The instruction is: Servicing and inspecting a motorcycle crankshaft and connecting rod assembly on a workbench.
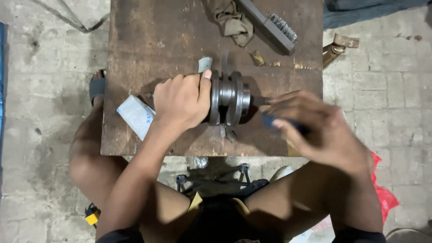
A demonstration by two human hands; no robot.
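Observation:
A grey metal crankshaft [230,96] with two thick round webs lies sideways on a rusty brown workbench [148,40]. My left hand [181,101] wraps over its left end, thumb pressed against the nearest web. My right hand [317,128] is blurred just right of the shaft's stub end and grips a small dark blue tool [270,120]; what kind of tool it is cannot be made out.
A wire brush [272,24] and a crumpled rag [234,22] lie at the bench's far side. A white paper packet [136,116] sits by my left wrist. Brick paving surrounds the bench; a red bag [383,193] lies at right, a yellow item [92,215] at lower left.

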